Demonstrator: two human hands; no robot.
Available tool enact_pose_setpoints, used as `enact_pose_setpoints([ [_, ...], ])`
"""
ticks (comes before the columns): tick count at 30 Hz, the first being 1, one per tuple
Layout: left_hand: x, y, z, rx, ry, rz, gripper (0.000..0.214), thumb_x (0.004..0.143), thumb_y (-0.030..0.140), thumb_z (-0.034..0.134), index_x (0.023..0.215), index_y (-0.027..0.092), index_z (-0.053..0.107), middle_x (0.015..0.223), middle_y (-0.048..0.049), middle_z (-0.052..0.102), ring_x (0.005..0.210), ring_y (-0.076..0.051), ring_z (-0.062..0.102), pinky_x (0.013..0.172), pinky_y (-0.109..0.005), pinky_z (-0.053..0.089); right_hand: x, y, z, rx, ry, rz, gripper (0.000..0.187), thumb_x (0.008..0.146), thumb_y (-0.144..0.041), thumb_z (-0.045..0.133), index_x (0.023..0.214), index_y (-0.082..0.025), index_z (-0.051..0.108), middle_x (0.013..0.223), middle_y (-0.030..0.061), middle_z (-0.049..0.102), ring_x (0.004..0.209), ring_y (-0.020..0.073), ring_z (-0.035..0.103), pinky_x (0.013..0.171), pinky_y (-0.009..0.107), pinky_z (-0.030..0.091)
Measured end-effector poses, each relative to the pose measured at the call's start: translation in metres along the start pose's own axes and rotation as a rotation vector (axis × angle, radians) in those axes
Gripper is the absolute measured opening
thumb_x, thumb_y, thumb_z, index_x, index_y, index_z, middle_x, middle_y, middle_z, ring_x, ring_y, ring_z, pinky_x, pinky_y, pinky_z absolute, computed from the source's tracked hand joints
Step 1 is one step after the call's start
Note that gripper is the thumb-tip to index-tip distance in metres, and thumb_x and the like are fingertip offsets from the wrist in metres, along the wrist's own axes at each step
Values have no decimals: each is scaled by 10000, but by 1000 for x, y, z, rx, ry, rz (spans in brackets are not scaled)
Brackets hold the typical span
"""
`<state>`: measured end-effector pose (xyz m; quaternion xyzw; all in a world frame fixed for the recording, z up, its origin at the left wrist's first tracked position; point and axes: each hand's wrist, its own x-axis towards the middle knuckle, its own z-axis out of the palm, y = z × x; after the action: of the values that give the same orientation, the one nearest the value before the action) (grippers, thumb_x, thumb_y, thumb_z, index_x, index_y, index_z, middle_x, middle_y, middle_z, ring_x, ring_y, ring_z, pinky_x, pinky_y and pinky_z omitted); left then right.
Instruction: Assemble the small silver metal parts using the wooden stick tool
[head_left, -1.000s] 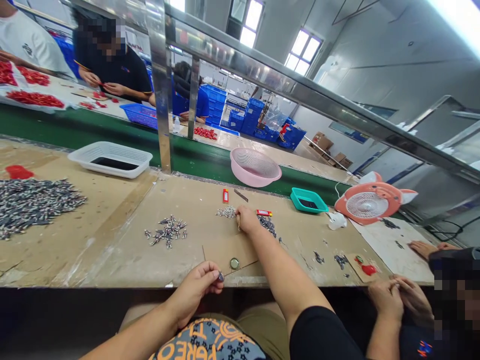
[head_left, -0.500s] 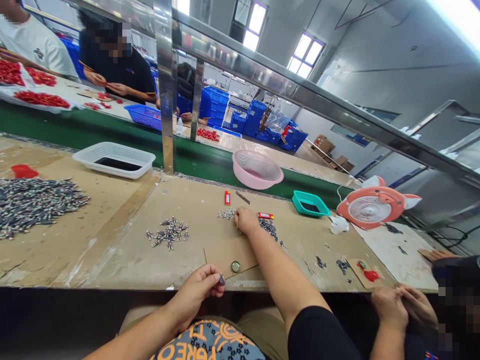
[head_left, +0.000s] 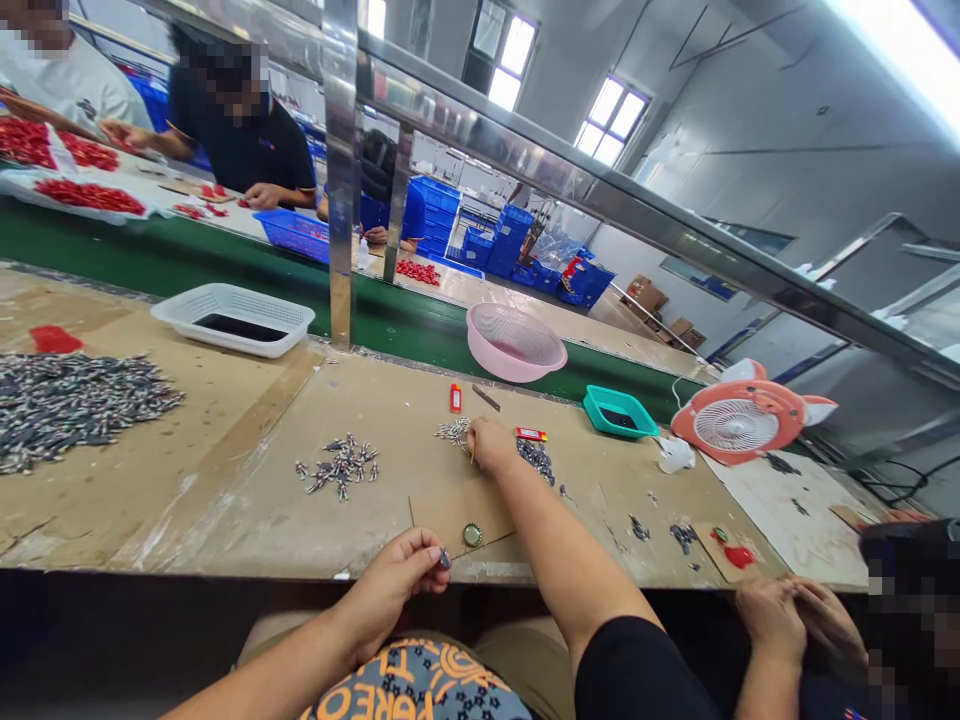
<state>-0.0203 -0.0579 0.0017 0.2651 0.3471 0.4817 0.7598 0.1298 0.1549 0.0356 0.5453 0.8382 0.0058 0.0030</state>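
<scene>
My left hand [head_left: 395,578] is closed near the table's front edge, pinching a small dark grey piece [head_left: 445,559] between thumb and fingertips. My right hand [head_left: 493,445] reaches over the table with fingers closed; a thin yellowish stick [head_left: 472,456] pokes out below them. Those fingertips are beside a small heap of pale pieces [head_left: 451,431] and partly hidden. To the right of this hand lies a heap of dark grey pieces [head_left: 537,462]. A bottle cap [head_left: 472,535] rests on a cardboard sheet [head_left: 437,512] between my arms. Grey-and-pale pieces [head_left: 342,466] lie scattered to the left.
Two red lighters [head_left: 456,399] and a flat metal strip [head_left: 486,397] lie behind my right hand. Farther back are a pink basket [head_left: 517,342], a green tray [head_left: 619,412] and a white tray [head_left: 234,322]. A fan [head_left: 750,415] stands right. A co-worker's hands [head_left: 787,620] are close by.
My hands keep almost the same places and grips, the right one shifted very slightly left. Across the belt, a co-worker's hands have moved apart.
</scene>
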Motion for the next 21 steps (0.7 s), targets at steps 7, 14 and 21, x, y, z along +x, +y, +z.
enact_pose_setpoints([
  [7,-3,5,1,-53,10,6,150,771,305,657,762,170,593,724,-18,633,679,-133,585,672,-264,461,-19,5,-4,33,30,-60,187,892,-218,448,913,-171,628,956,82,630,918,189,549,803,269,384],
  [14,-11,13,2,-76,11,12,154,763,315,667,765,174,605,731,-14,631,691,-136,583,689,-269,457,-32,0,2,90,-43,-209,128,834,-163,546,903,-187,651,957,46,639,928,152,556,817,225,385],
  [21,-14,25,2,-76,45,92,128,791,296,634,791,175,592,736,-6,614,686,-125,563,687,-256,444,-34,-3,4,79,-85,-249,77,824,-193,578,849,-172,648,918,61,639,913,161,561,798,239,400],
])
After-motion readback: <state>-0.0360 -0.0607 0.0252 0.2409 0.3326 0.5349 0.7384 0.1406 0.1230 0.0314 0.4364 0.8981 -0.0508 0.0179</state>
